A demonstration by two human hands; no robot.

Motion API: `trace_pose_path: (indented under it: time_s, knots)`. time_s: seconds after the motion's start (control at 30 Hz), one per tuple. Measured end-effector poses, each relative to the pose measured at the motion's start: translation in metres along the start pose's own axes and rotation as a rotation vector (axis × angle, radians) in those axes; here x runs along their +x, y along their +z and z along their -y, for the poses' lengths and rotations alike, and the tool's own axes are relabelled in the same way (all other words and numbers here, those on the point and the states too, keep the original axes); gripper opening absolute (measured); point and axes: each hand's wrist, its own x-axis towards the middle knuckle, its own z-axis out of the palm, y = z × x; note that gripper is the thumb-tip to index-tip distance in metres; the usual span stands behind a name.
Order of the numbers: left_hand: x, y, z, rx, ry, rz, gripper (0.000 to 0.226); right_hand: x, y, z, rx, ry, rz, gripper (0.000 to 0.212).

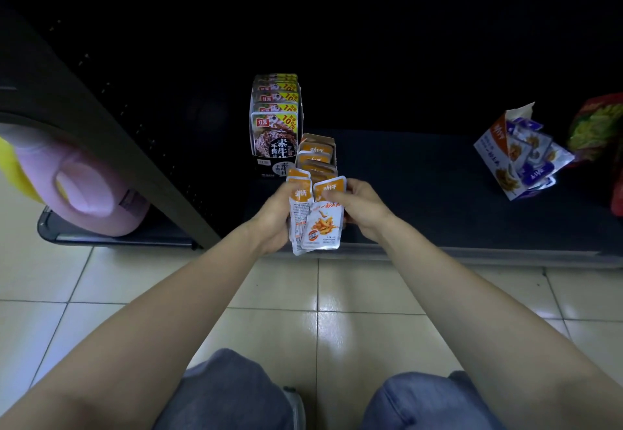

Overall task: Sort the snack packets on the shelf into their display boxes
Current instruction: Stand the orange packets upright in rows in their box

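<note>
Head view: my left hand grips a stack of orange packets above the shelf front edge. My right hand pinches the front packet. The orange display box stands just at 12 o'clock, the black box at 11, and the tipped blue box well apart at 2.

Three display boxes sit on the shelf: one black box, one orange box and one white-and-blue box. The black box shows five or six dark packets, the orange box about four orange packets. Two hands, the left hand and the right hand, hold at least three loose orange packets. The blue packets are too jumbled to count. Besides these there are two things: one pink jug and one red-and-green bag.
</note>
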Motion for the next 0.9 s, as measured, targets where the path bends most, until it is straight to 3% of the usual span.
trace_pose_path:
  time_s: [0.1,0.27,0.5,0.7,0.8,0.9]
  knots:
    - [-0.002,-0.001,-0.003,-0.003,-0.051,0.072,0.058,0.001,0.002,-0.001,0.004,-0.014,-0.022,0.02]
    - [0.004,0.006,0.002,0.141,-0.015,-0.008,0.025,-0.002,0.007,-0.003,0.039,-0.012,0.026,0.011]
    - [0.009,-0.01,0.003,0.223,-0.013,-0.179,0.011,-0.003,-0.003,-0.004,0.171,0.017,0.151,0.018]
    - [0.008,-0.013,0.001,0.234,-0.023,-0.227,0.029,-0.005,-0.001,-0.003,0.126,-0.014,0.122,0.023]
    - [0.008,-0.014,0.002,0.217,-0.027,-0.244,0.03,-0.006,-0.002,0.0,0.165,0.021,0.189,0.04]
    - [0.007,-0.015,0.001,0.175,-0.029,-0.212,0.03,-0.009,0.001,-0.001,0.045,-0.031,0.227,0.026]
